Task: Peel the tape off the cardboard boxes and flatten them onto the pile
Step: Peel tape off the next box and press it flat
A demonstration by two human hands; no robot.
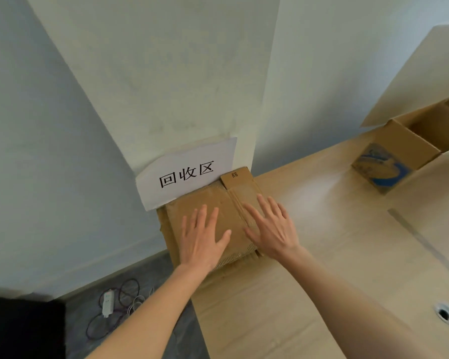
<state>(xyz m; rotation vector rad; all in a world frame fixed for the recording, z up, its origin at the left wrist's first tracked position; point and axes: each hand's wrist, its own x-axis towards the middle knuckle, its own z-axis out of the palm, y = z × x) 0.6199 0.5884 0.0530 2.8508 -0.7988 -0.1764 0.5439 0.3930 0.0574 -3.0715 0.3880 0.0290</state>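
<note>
A flattened brown cardboard box lies on top of a pile of flat cardboard at the table's far left corner, against the wall. My left hand presses flat on its left half with the fingers spread. My right hand presses flat on its right half, fingers straight. A small flap marked K6 sticks out at the far edge. An open cardboard box with a blue print on its side stands at the far right of the table.
A white paper sign with black characters leans on the wall behind the pile. The light wooden table has a cable hole near right. A power strip and dark cables lie on the floor at left.
</note>
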